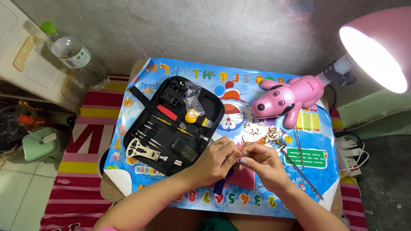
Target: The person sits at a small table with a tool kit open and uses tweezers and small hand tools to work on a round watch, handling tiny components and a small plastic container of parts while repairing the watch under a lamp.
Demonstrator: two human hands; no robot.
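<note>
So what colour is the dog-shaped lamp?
Pink: the dog-shaped lamp shows best in the head view.

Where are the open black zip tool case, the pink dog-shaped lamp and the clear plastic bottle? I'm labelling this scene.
Open black zip tool case (145, 112): head view, on its left inner panel.
Pink dog-shaped lamp (295, 93): head view, on its body.
Clear plastic bottle (75, 53): head view, on its labelled middle.

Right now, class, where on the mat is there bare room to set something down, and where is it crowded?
Free: the mat strip above the tool case, left of the pink lamp, and the near edge below the case. Crowded: the small metal parts between the lamp and both hands, left hand and right hand, and the rods right of them.
</note>
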